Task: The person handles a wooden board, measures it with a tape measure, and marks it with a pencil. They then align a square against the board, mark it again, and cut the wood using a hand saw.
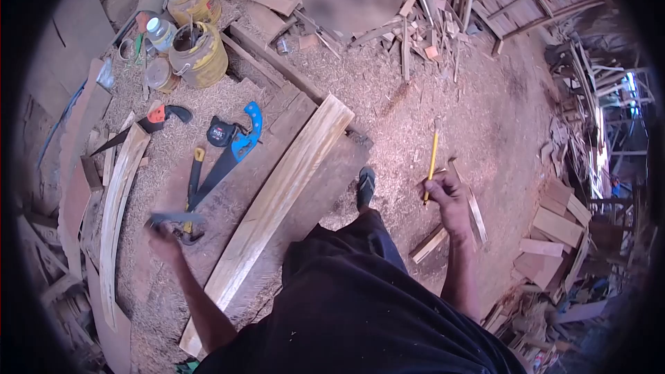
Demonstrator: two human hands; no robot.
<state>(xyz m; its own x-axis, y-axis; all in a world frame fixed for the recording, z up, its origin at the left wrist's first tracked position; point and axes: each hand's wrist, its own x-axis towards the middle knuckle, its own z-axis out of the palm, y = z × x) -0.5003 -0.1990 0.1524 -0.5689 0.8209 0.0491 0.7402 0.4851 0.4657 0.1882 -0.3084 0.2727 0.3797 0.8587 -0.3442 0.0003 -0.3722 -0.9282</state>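
My right hand [450,197] is closed around a yellow pencil [433,156], held nearly upright over the floor. On the other side, my left hand [163,239] grips a flat dark-grey strip [177,217], too blurred to name. That strip hovers over a hammer [194,179] lying on the wooden work surface [308,211]. Beside the hammer are a blue-handled handsaw [242,144] and a black tape measure [221,132]. Between my arms, a long, pale, slightly curved timber [277,197] runs diagonally across the surface, with neither hand touching it.
Left of the tools lie a second curved timber [119,208] and an orange-and-black-handled saw [156,118]. Yellow buckets [208,62] and a jar [160,30] stand at the upper left. Offcuts [557,218] are piled on the right. Shavings cover the ground. A blurred patch hides part of the top.
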